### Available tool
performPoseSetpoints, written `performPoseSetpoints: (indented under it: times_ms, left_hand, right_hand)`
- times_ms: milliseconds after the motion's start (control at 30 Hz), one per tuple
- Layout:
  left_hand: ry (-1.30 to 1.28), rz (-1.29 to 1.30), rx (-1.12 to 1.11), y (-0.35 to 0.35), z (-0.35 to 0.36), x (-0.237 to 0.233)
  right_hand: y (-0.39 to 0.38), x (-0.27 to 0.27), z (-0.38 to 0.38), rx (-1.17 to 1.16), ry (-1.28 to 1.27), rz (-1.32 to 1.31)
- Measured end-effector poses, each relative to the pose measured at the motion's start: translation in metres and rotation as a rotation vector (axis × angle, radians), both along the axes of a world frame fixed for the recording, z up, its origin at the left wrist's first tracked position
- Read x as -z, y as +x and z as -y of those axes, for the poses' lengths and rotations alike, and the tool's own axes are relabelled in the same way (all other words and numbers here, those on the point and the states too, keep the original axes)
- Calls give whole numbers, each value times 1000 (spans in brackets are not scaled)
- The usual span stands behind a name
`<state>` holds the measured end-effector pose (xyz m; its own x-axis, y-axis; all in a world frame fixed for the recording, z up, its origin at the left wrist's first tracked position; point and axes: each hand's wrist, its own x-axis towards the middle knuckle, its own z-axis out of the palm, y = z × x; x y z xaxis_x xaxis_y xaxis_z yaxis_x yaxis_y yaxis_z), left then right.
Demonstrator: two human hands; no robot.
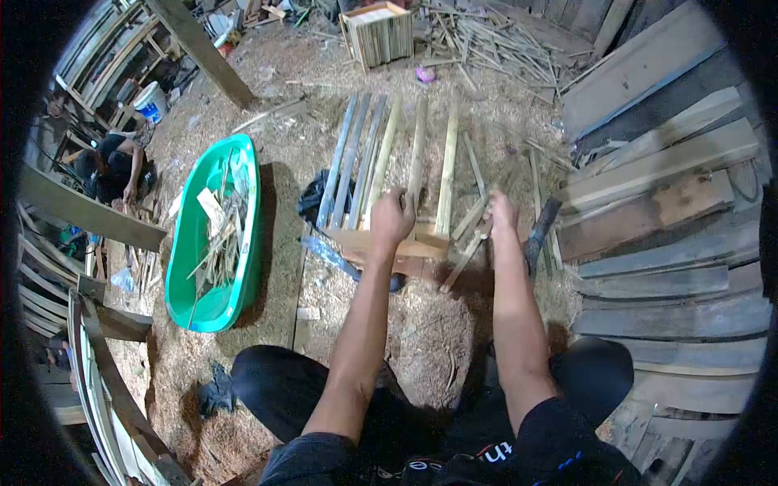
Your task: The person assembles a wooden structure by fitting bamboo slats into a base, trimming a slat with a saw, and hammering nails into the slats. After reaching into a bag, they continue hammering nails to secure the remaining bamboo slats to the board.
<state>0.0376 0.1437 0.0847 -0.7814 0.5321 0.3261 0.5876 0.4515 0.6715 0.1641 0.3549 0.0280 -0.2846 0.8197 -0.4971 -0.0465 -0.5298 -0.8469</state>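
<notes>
One green tub (248, 267) of wood scraps (220, 257); left fingers (393, 204) clenched against slats (420, 146); right fingers (492, 212) curled, grasp unclear.

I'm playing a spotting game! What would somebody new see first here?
Probably the big green tub, full of wood scraps, on the left. Next, the row of long wooden strips in the middle, in front of the person's hands. The tiny pink thing near the top stands out too.

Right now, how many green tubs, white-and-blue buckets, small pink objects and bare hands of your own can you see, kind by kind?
Green tub: 1
White-and-blue bucket: 1
Small pink object: 1
Own hands: 2, left hand and right hand
Total: 5
</notes>
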Motion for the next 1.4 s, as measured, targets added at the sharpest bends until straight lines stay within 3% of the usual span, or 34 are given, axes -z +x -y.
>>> performPoseSetpoints:
  times_ms: [100, 133, 167, 233, 333, 433, 467, 567, 600, 700, 767, 833, 867, 900, 933, 1033, 1067, 1300, 1333, 1400]
  left_hand:
    - [-68, 33, -58, 10, 0, -11]
    - [-145, 25, -91, 12, -2, -7]
    - [-221, 19, -125, 14, -2, -3]
    - [-165, 11, -113, 20, 2, -8]
    - [-95, -2, -99, 33, 13, -9]
    - [46, -13, -79, 44, 25, -11]
    - [-43, 67, -63, 46, 30, -14]
    - [32, 36, 5, 40, 34, 1]
    - [-9, 57, 71, 33, 38, 7]
    - [163, -72, 74, 5, 58, -21]
    - [268, -615, -197, -39, 70, -38]
    - [155, -563, -437, -80, 90, 5]
    - [106, 42, -321, -93, 105, 7]
    - [51, 643, -190, -99, 116, 8]
    - [133, 788, -224, -91, 118, 8]
    - [264, 829, -199, -74, 123, 14]
    - [180, 887, -182, -77, 129, 19]
    - [184, 711, -257, -58, 124, 9]
    - [183, 449, -329, -53, 119, -1]
    - [284, 224, -188, -47, 104, -23]
  right_hand:
    - [-21, -81, 36, -274, 152, -23]
    - [-32, -86, 45, -275, 178, -136]
    - [-36, -123, 65, -301, 186, -125]
    - [-61, -110, 74, -282, 377, -123]
    - [-74, -103, 82, -445, 836, 364]
    - [-92, -81, 107, -388, 961, 426]
    - [-94, -74, 114, -403, 945, 469]
    - [-102, -60, 114, -441, 824, 359]
    - [-95, -86, 122, -455, 612, 232]
    - [-106, -52, 104, -428, 648, 255]
    - [-102, -62, 103, -389, 601, 231]
    - [-113, -41, 94, -300, 535, 134]
    - [-93, -92, 107, -339, 440, 81]
    - [-93, -89, 104, -360, 389, 16]
    - [-97, -87, 93, -379, 343, -49]
    - [-105, -82, 79, -349, 241, -167]
    - [-106, -79, 81, -326, 204, -177]
    - [-123, -50, 83, -329, 343, -91]
    - [-127, -46, 78, -358, 331, -89]
    - [-135, -37, 68, -398, 332, -37]
